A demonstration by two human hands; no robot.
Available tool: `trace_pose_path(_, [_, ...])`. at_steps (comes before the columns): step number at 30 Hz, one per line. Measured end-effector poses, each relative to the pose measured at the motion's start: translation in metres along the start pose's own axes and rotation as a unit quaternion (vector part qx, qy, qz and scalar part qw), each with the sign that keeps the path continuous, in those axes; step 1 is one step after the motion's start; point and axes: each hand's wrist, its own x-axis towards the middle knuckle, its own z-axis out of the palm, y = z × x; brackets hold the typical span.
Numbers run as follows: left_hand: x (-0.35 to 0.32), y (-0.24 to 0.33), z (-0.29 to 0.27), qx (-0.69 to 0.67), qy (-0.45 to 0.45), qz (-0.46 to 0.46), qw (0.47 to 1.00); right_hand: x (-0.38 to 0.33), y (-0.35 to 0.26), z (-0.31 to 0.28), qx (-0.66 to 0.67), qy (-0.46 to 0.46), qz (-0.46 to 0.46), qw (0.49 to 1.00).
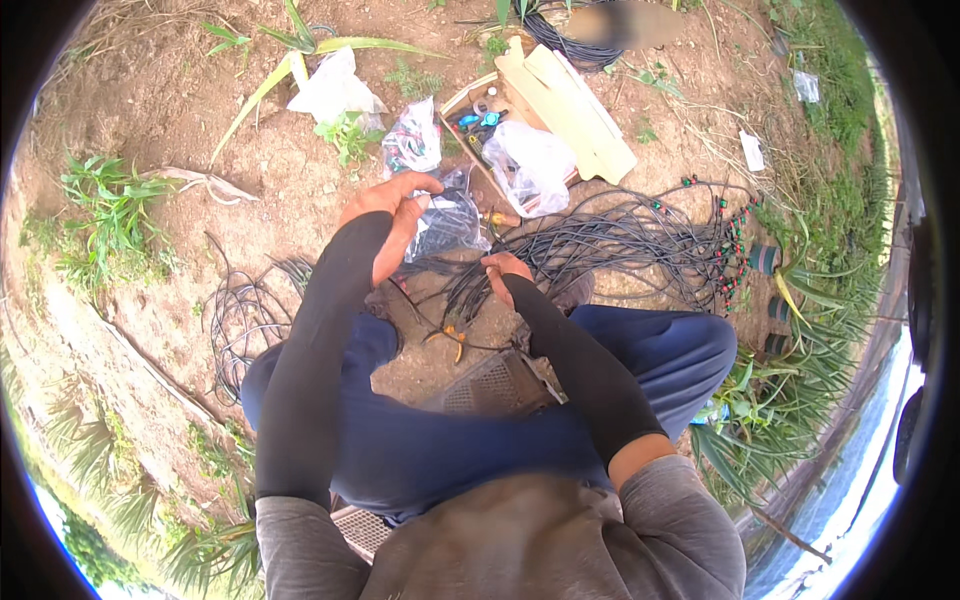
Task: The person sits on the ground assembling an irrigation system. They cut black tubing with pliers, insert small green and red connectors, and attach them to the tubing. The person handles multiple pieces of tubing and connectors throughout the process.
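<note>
My left hand is closed, thumb and forefinger pinched together beside a clear plastic bag of small black parts. What lies between those fingertips, if anything, is too small to make out. Lower and to the right, my right hand has its fingers closed on a thin black tube at the near end of a large bundle of black tubes. The bundle fans out to the right, with small red and green fittings on its far ends. On the soil between my legs lie orange-handled pliers.
A cardboard box with a blue tool and a clear bag stands ahead. Left of it are another filled bag and a white bag. Loose tubes lie left; a black coil sits at the back. Spiky plants edge the right.
</note>
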Motion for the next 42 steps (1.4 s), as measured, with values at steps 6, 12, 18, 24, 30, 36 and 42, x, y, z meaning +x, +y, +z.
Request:
trace_pose_path(6, [0.023,0.013,-0.016,-0.092,-0.005,-0.094,0.991,0.072,0.015,0.023,-0.062,-0.025,0.012,0.998])
trace_pose_path(12, [0.035,0.003,-0.022,-0.069,0.028,-0.076,0.994,0.095,0.000,0.025,-0.196,-0.212,0.075,0.954])
trace_pose_path(18, [0.044,0.024,-0.022,-0.065,0.029,-0.083,0.994,0.092,-0.005,0.033,-0.162,-0.027,0.107,0.981])
trace_pose_path(24, [0.034,0.045,-0.029,-0.051,0.051,-0.097,0.993,0.100,-0.006,0.058,-0.232,0.001,0.106,0.967])
trace_pose_path(30, [0.038,0.011,-0.024,-0.044,0.058,-0.037,0.997,0.109,0.031,0.076,-0.268,0.008,0.102,0.958])
trace_pose_path(36, [0.034,0.011,-0.025,-0.062,0.072,-0.028,0.995,0.105,-0.006,0.062,-0.201,0.013,0.164,0.966])
trace_pose_path(42, [0.032,0.010,-0.026,-0.071,0.078,-0.032,0.994,0.113,-0.013,0.051,-0.236,0.015,0.120,0.964])
